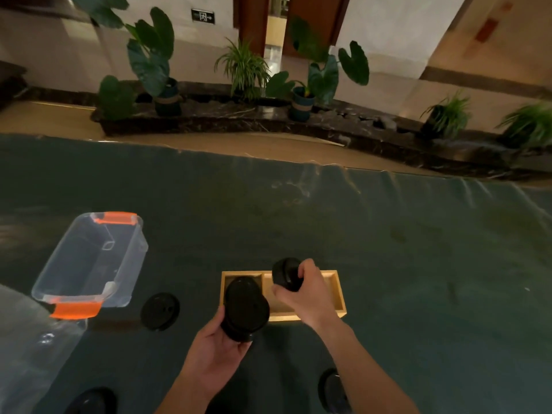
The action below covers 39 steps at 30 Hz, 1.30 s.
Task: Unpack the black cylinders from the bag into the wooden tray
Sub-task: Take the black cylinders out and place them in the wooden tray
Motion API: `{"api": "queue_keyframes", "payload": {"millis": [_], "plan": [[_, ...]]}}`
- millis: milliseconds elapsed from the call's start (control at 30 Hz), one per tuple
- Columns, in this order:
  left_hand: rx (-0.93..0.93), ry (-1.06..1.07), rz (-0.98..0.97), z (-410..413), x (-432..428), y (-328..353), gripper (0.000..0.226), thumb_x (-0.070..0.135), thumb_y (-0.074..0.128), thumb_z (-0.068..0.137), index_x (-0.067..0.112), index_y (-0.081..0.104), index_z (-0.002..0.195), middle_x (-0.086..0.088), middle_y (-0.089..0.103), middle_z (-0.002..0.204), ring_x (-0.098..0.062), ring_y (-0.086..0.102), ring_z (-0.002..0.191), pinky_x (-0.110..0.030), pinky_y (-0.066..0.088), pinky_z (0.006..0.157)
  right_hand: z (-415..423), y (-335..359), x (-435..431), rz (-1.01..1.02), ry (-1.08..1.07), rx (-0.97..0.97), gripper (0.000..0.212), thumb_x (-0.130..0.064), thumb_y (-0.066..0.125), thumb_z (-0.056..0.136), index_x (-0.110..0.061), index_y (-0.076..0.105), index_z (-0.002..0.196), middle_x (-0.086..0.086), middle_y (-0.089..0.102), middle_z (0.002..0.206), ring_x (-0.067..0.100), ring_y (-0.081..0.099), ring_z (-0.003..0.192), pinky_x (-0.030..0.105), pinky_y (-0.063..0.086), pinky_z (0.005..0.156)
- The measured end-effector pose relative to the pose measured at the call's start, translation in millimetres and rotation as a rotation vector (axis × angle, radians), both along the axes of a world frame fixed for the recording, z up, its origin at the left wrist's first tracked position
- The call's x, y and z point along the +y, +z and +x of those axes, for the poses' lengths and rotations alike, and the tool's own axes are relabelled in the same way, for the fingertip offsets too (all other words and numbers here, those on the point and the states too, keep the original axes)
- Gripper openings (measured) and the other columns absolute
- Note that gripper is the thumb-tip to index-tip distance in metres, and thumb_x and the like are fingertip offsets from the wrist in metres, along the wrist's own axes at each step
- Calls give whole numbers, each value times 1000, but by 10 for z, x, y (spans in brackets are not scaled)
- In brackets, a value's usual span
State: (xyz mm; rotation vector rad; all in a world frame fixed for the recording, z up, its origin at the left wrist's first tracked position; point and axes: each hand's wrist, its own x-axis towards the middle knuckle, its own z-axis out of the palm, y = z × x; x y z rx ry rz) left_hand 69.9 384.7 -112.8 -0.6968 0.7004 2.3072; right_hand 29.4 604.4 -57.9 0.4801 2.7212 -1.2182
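Note:
A two-compartment wooden tray (339, 291) lies on the dark green cloth in front of me. My right hand (307, 289) grips a black cylinder (285, 273) over the tray's right compartment, near its far rim. My left hand (213, 358) holds a larger stack of black cylinders (245, 306) in front of the tray's left compartment, hiding most of it. A clear plastic bag (27, 339) lies at the lower left. More black pieces rest on the cloth: one (159, 310) left of the tray, one (91, 401) at the bottom left, one (328, 389) behind my right forearm.
A clear plastic box (119, 234) with orange latches stands to the left of the tray. The table's far edge (298, 162) runs across the middle of the view. Beyond it are potted plants (167, 94) on a dark stone ledge.

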Motion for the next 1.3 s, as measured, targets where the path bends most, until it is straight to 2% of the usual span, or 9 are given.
{"api": "queue_keyframes", "payload": {"millis": [167, 367, 500, 600, 700, 833, 1067, 1200, 1300], "plan": [[-6, 128, 49, 38, -380, -34, 45, 39, 55, 95, 12, 74, 127, -13, 67, 142, -35, 66, 127, -47, 62, 93, -355, -483, -59, 504, 198, -255, 82, -69, 66, 71, -23, 43, 136, 6, 57, 134, 32, 45, 130, 49, 42, 109], [68, 185, 41, 81, -627, 48, 62, 35, 75, 80, 10, 66, 136, -14, 62, 147, -36, 62, 132, -49, 58, 99, -393, -925, -188, 718, 291, -362, 86, -62, 73, 73, -19, 43, 142, 10, 53, 143, 36, 39, 137, 52, 37, 109], [45, 186, 69, 63, -593, 127, 50, 39, 58, 94, 9, 68, 134, -16, 63, 146, -38, 64, 129, -50, 60, 95, -380, -891, -181, 755, 281, -343, 72, -63, 63, 82, -18, 51, 137, 8, 53, 140, 33, 44, 131, 50, 41, 105], [19, 156, 67, 45, -446, 163, 50, 40, 51, 98, 9, 67, 134, -16, 62, 146, -39, 61, 132, -50, 57, 102, -270, -651, -87, 597, 217, -227, 47, -56, 55, 93, -21, 61, 124, 3, 60, 129, 26, 52, 123, 46, 47, 103], [-1, 92, 26, 4, -166, 194, 50, 39, 54, 98, 12, 65, 138, -15, 63, 145, -36, 62, 132, -47, 48, 112, -13, -273, 37, 114, 53, -140, 25, -52, 58, 96, -28, 62, 100, -9, 70, 100, 10, 67, 91, 34, 58, 85], [-2, -4, 32, -61, 366, 228, 51, 34, 59, 96, 14, 59, 142, -17, 65, 143, -32, 66, 127, -45, 45, 107, 424, 123, 218, -550, -46, -334, 44, -63, 65, 87, -26, 69, 110, -5, 80, 103, 12, 78, 88, 29, 63, 75], [26, -243, -39, -362, 1339, 225, 45, 32, 64, 97, 3, 65, 131, -20, 72, 131, -31, 72, 117, -43, 55, 94, 628, 30, 853, -703, -421, -200, 24, -19, 68, 97, 1, 71, 110, 17, 77, 97, 22, 68, 80, 31, 49, 65], [261, -489, -550, -691, 1793, 219, 41, 39, 71, 94, 7, 66, 119, -9, 78, 109, -23, 74, 102, -32, 58, 80, 465, -151, 1089, -542, -554, -213, 19, -19, 70, 93, -4, 72, 105, 1, 58, 70, 18, 48, 65, 27, 37, 56], [527, -752, -1031, -920, 1951, 78, 36, 46, 64, 97, 12, 69, 108, 2, 70, 92, -14, 65, 89, -29, 49, 73, 281, -347, 1106, -555, -582, -261, 17, -14, 66, 93, 0, 69, 103, 7, 59, 75, 18, 49, 62, 27, 33, 48]]}}
